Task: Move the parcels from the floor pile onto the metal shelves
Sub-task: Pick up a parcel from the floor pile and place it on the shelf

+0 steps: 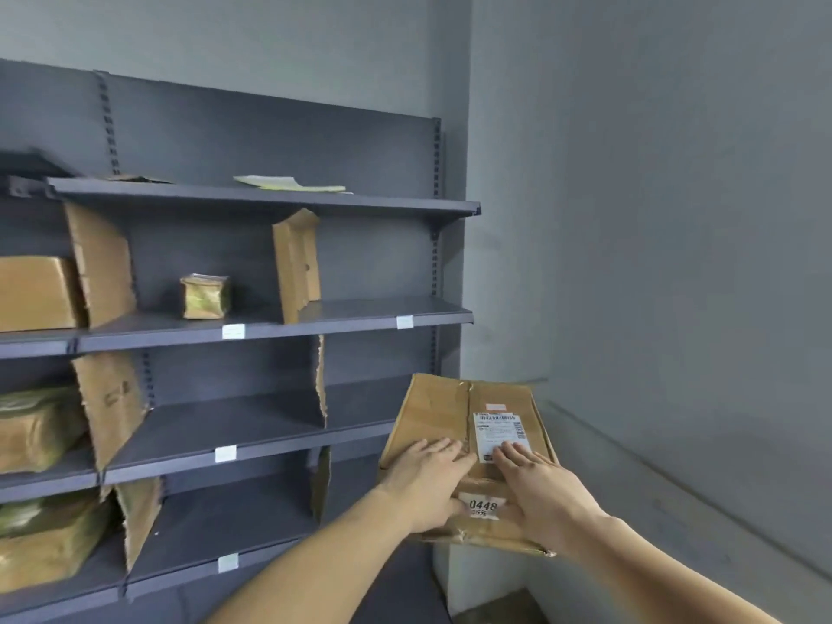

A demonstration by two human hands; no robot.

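I hold a brown cardboard parcel with a white shipping label and a "0448" sticker in both hands, in front of the right end of the grey metal shelves. My left hand grips its near left side, fingers on top. My right hand grips the near right side, fingers over the label. The parcel hangs level with the third shelf, just off its right end. The floor pile is out of view.
Cardboard dividers split the shelves into bays. A small taped parcel sits on the second shelf. Larger parcels fill the left bays. Papers lie on the top shelf. A grey wall closes the right side.
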